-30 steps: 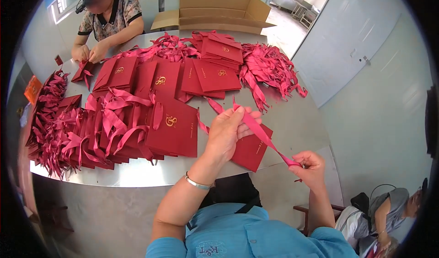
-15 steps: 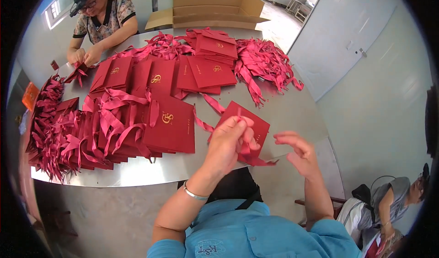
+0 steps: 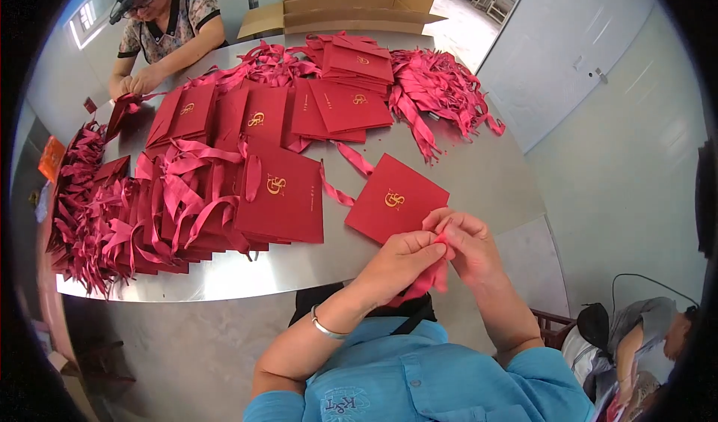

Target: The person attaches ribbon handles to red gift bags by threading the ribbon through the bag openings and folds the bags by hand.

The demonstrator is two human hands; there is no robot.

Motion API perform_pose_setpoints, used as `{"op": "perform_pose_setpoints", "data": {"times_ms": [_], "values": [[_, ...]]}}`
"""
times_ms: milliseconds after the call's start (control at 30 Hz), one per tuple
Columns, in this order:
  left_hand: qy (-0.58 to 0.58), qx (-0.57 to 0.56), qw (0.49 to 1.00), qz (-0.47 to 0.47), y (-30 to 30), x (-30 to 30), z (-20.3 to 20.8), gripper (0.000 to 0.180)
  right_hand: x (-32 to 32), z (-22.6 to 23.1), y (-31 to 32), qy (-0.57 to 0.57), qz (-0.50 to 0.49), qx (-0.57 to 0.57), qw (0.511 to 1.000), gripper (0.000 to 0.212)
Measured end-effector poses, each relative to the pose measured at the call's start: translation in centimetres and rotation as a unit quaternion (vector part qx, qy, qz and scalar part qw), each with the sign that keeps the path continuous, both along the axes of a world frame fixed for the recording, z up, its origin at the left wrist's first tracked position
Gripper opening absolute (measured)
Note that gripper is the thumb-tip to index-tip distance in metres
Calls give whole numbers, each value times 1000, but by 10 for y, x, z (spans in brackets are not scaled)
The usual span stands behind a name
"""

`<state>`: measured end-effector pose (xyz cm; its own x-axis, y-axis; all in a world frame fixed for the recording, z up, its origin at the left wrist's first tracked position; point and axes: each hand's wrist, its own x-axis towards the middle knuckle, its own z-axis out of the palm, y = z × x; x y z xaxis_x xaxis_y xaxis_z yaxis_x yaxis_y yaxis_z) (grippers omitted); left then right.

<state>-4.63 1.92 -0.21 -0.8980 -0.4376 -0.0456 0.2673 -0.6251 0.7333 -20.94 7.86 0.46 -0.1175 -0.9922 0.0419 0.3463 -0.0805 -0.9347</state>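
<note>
A pinkish-red ribbon (image 3: 431, 278) is pinched between my two hands close to the table's front edge, its loose length hanging below them. My left hand (image 3: 404, 263) is closed on it, thumb against fingers. Against those fingertips, my right hand (image 3: 473, 251) grips the same ribbon. A flat red paper bag (image 3: 394, 200) with a gold emblem lies just beyond my hands, its near corner partly behind them. Another ribbon strip (image 3: 338, 192) lies at the bag's left side. Exactly how the ribbon folds between my fingertips is hidden.
Rows of red bags (image 3: 288, 201) with ribbons fill the left of the metal table (image 3: 490, 190). A ribbon heap (image 3: 441, 93) lies far right, before an open cardboard box (image 3: 351, 7). A co-worker (image 3: 168, 29) handles a bag at far left; another person (image 3: 643, 340) sits lower right.
My right hand has come left and closed on the ribbon beside my left hand. Both hands are now nearer to me, leaving the bag's emblem in sight.
</note>
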Motion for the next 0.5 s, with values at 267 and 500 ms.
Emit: {"op": "perform_pose_setpoints", "data": {"times_ms": [267,500], "values": [[-362,-639,555,391,-45,5,5,22,-41,20,-13,59,-104,5,993,7],[-457,-663,511,302,-79,-12,-25,22,-46,-3,-19,144,-89,16,985,5]]}}
